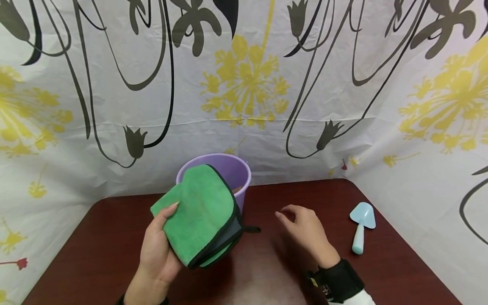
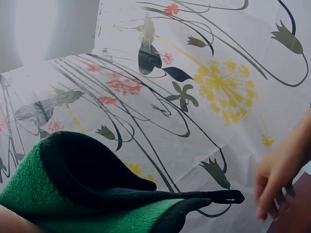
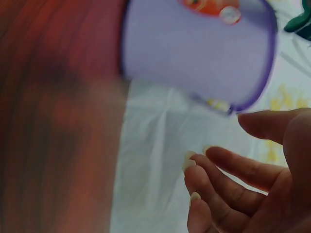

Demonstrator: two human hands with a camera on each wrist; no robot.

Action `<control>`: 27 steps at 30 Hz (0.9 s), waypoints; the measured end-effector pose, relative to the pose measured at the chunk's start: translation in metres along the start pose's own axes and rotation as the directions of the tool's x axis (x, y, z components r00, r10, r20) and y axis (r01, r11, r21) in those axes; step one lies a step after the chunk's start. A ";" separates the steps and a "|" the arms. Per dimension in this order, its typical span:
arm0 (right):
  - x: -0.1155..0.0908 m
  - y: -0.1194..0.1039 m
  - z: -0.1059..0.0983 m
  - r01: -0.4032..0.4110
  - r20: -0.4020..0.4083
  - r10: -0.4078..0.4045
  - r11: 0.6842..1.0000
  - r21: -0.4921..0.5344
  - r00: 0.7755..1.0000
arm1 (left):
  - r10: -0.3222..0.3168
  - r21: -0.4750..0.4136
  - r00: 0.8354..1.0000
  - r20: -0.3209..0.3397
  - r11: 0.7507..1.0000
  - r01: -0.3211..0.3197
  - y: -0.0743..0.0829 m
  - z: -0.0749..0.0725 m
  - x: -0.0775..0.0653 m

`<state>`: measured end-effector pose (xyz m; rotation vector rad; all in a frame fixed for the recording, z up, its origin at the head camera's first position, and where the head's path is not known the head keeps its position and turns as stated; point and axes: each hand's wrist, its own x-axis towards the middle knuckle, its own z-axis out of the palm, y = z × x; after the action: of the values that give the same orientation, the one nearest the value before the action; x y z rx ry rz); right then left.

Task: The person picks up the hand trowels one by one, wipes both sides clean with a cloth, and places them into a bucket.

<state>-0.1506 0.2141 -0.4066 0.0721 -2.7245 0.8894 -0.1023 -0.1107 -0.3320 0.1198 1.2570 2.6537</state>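
My left hand (image 1: 158,250) holds a folded green cloth (image 1: 203,207) with dark edging, thumb on its front face. The cloth is raised in front of a purple bucket (image 1: 238,169) and hides much of it. A black loop (image 1: 251,229) sticks out from the cloth's right side; the left wrist view shows the dark inner fold of the cloth (image 2: 92,167). My right hand (image 1: 305,228) hovers over the table to the right of the cloth, fingers loosely bent and holding nothing. In the right wrist view the bucket (image 3: 194,53) appears beyond its fingertips.
A light blue toy trowel (image 1: 362,224) lies near the right edge of the dark red-brown table (image 1: 267,271). Something brownish (image 1: 237,189) shows inside the bucket. Behind the table hangs a white sheet (image 1: 259,140) with floral patterns.
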 end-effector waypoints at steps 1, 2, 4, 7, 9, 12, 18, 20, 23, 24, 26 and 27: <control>0.001 0.006 -0.002 -0.014 0.003 0.014 1.000 -0.005 1.000 | 0.000 0.004 1.000 0.001 1.000 0.000 0.000 0.000 0.000; 0.002 0.012 -0.003 -0.026 0.008 0.026 1.000 -0.011 1.000 | 0.002 0.005 1.000 0.007 1.000 -0.002 0.000 0.000 0.000; 0.004 0.023 -0.006 -0.057 0.015 0.057 0.998 -0.034 0.998 | 0.005 0.005 1.000 0.015 1.000 -0.005 -0.001 0.000 0.000; 0.006 0.038 -0.012 -0.093 0.002 0.093 0.991 -0.094 0.996 | 0.011 0.014 1.000 0.018 1.000 -0.011 -0.001 0.000 0.000; 0.008 0.046 -0.017 -0.123 -0.003 0.124 0.984 -0.131 0.992 | 0.014 0.019 1.000 0.019 1.000 -0.014 -0.001 -0.001 0.000; 0.010 0.058 -0.027 -0.159 0.019 0.164 0.973 -0.166 0.986 | 0.016 0.026 1.000 0.018 1.000 -0.016 -0.002 -0.001 0.001; 0.010 0.079 -0.048 -0.221 0.073 0.242 0.950 -0.222 0.968 | 0.013 0.029 1.000 0.020 0.999 -0.014 -0.002 -0.002 0.002; 0.010 0.087 -0.055 -0.237 0.077 0.262 0.941 -0.240 0.962 | 0.015 0.030 1.000 0.023 0.999 -0.016 -0.002 -0.003 0.002; 0.008 0.098 -0.064 -0.274 0.099 0.308 0.926 -0.258 0.946 | 0.016 0.030 0.999 0.028 0.999 -0.016 -0.002 -0.003 0.002; 0.007 0.102 -0.067 -0.290 0.107 0.327 0.920 -0.265 0.939 | 0.015 0.031 0.999 0.030 0.999 -0.016 -0.002 -0.003 0.002; 0.007 0.109 -0.073 -0.327 0.125 0.372 0.902 -0.281 0.920 | 0.012 0.035 0.999 0.030 0.999 -0.013 -0.003 -0.003 0.002; 0.006 0.112 -0.076 -0.343 0.131 0.393 0.893 -0.291 0.910 | 0.011 0.037 1.000 0.030 0.999 -0.012 -0.003 -0.002 0.003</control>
<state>-0.1526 0.3496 -0.4098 -0.4553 -3.0672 0.6238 -0.1048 -0.1100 -0.3358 0.1714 1.3009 2.6289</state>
